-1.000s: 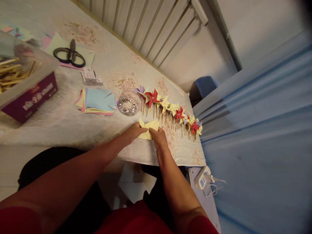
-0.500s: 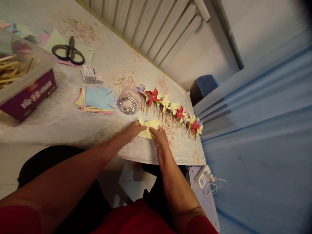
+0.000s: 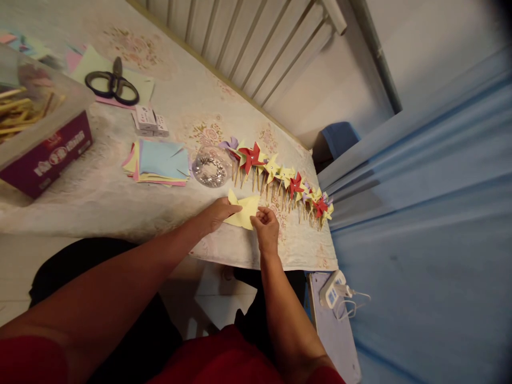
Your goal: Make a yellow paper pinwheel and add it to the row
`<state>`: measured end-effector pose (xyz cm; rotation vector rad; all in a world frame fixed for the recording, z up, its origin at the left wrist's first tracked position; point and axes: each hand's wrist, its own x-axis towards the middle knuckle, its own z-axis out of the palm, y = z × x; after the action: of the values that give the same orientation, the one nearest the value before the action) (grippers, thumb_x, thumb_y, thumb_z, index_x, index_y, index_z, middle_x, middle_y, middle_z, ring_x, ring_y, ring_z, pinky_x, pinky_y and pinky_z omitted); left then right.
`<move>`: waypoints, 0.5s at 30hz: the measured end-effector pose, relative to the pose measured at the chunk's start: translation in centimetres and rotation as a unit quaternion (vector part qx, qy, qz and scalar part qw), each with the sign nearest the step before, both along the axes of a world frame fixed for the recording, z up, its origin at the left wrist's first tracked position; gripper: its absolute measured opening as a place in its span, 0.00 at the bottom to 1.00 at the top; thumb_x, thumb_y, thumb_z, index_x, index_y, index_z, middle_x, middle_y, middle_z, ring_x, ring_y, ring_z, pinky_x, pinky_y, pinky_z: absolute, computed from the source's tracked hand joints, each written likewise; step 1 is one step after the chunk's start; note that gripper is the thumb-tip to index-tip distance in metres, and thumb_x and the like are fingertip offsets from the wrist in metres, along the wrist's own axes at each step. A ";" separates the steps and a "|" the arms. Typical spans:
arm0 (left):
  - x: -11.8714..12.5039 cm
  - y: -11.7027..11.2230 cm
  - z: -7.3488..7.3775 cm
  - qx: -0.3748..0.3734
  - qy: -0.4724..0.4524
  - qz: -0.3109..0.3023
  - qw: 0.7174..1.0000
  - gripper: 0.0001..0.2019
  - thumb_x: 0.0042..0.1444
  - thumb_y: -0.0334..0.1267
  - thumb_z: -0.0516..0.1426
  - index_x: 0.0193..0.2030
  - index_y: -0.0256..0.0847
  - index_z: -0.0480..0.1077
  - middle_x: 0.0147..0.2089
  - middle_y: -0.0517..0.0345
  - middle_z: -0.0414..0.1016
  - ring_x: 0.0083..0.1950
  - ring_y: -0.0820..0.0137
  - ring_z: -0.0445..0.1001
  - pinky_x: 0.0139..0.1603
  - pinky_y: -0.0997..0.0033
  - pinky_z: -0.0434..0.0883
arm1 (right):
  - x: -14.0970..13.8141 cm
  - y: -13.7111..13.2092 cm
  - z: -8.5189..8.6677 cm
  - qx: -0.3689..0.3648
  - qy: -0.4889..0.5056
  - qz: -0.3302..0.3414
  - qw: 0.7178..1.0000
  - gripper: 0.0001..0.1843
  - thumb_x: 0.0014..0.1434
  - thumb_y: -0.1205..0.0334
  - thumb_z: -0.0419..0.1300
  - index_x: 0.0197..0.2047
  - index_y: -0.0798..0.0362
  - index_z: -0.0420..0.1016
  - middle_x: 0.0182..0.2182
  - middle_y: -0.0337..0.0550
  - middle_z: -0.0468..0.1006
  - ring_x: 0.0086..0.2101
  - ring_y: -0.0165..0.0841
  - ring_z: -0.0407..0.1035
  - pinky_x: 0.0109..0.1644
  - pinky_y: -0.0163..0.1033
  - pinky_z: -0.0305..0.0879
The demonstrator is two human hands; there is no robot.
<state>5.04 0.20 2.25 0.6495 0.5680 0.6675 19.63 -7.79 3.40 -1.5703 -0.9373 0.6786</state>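
A piece of pale yellow paper [image 3: 245, 212] is held just above the front part of the table, with one pointed corner folded up at its left. My left hand [image 3: 218, 213] pinches that left side, thumb on top. At the paper's right edge, my right hand [image 3: 266, 224] has its thumb and curled fingers closed on the edge. Just beyond the paper sits a round clear dish [image 3: 211, 168] of small shiny pins. Finished paper pinwheels on sticks, one with a red pinwheel [image 3: 250, 157], lie in a row to the right.
A stack of coloured paper squares [image 3: 163, 161] lies left of the dish. Behind it are small white boxes [image 3: 149, 121] and black scissors [image 3: 112, 85] on more paper. A plastic bin [image 3: 52, 154] holds wooden sticks. A power strip [image 3: 333, 290] rests beyond the table's right corner.
My right thumb has slid off the paper's middle to its right edge, and the right fingers now show curled beside it. My left hand keeps its grip on the left side.
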 end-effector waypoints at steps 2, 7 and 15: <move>-0.1 0.0 0.0 0.007 -0.003 -0.005 1.000 0.07 0.43 0.30 0.61 0.33 0.34 0.74 0.28 0.56 0.79 0.30 0.70 0.75 0.34 0.74 0.70 | 0.1 -0.4 0.2 0.019 -0.090 0.003 0.996 0.19 0.46 0.63 0.67 0.44 0.52 0.74 0.30 0.35 0.73 0.30 0.30 0.68 0.38 0.37 0.68; -0.3 0.1 -0.1 0.018 -0.010 -0.012 1.000 0.09 0.44 0.31 0.62 0.35 0.34 0.75 0.30 0.56 0.79 0.32 0.68 0.77 0.36 0.73 0.72 | 0.5 -1.6 1.4 0.038 -0.271 0.090 0.958 0.10 0.54 0.64 0.64 0.41 0.50 0.80 0.33 0.39 0.71 0.33 0.32 0.65 0.41 0.39 0.66; -0.4 0.1 0.3 0.000 -0.004 -0.021 1.000 0.08 0.44 0.29 0.62 0.34 0.32 0.75 0.29 0.54 0.80 0.30 0.69 0.76 0.35 0.72 0.72 | 1.1 -2.1 2.3 0.021 -0.271 0.198 0.942 0.13 0.58 0.67 0.60 0.43 0.47 0.83 0.30 0.38 0.70 0.31 0.31 0.65 0.38 0.37 0.64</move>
<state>4.63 0.25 2.51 0.6561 0.5451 0.6313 20.71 -9.91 5.66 -1.5731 -1.6989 0.4955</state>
